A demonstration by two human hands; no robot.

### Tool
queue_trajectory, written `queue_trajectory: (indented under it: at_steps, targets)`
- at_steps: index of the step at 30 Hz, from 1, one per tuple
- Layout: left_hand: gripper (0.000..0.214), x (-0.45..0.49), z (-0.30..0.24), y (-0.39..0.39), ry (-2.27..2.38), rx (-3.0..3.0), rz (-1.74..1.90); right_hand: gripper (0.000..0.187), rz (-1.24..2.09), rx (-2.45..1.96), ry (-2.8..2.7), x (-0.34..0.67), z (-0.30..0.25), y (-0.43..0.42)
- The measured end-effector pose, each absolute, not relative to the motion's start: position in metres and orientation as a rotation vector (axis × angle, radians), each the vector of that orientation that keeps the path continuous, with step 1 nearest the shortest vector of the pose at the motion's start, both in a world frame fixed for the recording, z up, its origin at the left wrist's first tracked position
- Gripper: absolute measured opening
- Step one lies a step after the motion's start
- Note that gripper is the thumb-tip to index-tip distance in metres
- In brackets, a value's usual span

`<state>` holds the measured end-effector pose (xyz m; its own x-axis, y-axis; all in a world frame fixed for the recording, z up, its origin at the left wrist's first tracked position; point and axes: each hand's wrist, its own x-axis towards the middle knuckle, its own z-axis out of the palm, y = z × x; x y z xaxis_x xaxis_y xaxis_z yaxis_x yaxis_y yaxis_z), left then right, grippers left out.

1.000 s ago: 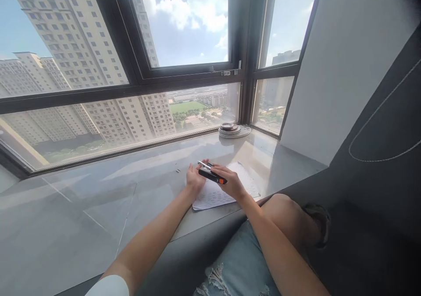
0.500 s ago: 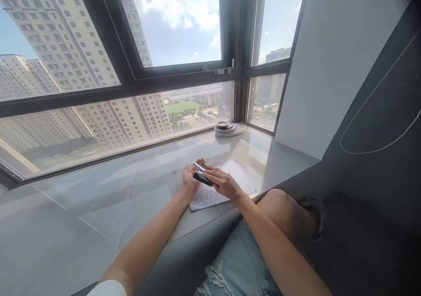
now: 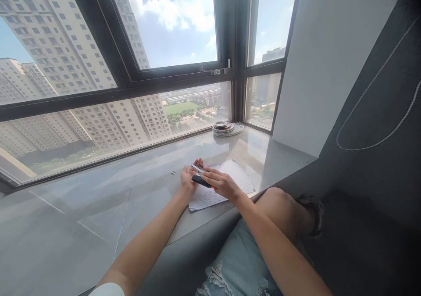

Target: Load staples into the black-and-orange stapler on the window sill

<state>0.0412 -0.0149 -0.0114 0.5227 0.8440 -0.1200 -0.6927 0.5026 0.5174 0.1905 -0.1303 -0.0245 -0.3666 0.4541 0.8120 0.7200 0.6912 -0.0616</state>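
A stapler point(image 3: 201, 181), black with a bit of orange and a silvery metal rail, is swung open above the sill. My right hand point(image 3: 224, 184) grips its near end from the right, fingers laid along the metal part. Cupped under and behind the far end, my left hand point(image 3: 188, 180) supports the stapler with its palm turned up. Sheets of paper with writing point(image 3: 235, 175) lie beneath both hands. On the sill left of my left hand are small metal bits that look like staple strips point(image 3: 173, 172).
A stack of plates or discs point(image 3: 224, 129) stands in the window corner. Dark window frames point(image 3: 177, 81) border the sill's far side. My bent knee point(image 3: 276, 201) rises by the sill's front edge, and a bead chain point(image 3: 365, 148) hangs at the right.
The view has shifted slightly. The stapler has turned a little within my hands, with its black part showing less tall; both hands keep nearly the same place.
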Motion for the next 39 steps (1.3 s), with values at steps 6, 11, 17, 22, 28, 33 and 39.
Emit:
queue_trajectory:
  at_steps: [6, 11, 17, 22, 28, 33, 39]
  targets:
    - [0.057, 0.039, -0.008, -0.013, 0.405, 0.406, 0.893, 0.047, -0.260, -1.022, -1.586, 0.192, -0.015, -0.134]
    - [0.047, 0.041, -0.005, -0.020, 0.357, 0.348, 0.977, 0.028, -0.022, -1.328, -1.070, 0.206, -0.005, -0.137]
    - [0.027, 0.035, -0.002, -0.027, 0.332, 0.401, 0.870, 0.036, 0.300, -1.514, -0.817, 0.219, -0.010, -0.136]
    - [0.029, 0.032, 0.005, -0.034, 0.195, 0.586, 0.693, 0.034, 0.442, -1.488, -0.969, 0.219, -0.015, -0.132]
    - [0.036, 0.031, 0.006, -0.044, 0.043, 0.861, 0.427, 0.034, 0.497, -1.455, -1.131, 0.221, -0.026, -0.124]
    - [0.034, 0.032, 0.005, -0.049, 0.037, 0.940, 0.402, 0.037, 0.531, -1.446, -1.159, 0.220, -0.028, -0.121]
    - [0.030, 0.032, 0.009, -0.052, 0.060, 0.944, 0.392, 0.033, 0.507, -1.458, -1.215, 0.219, -0.028, -0.122]
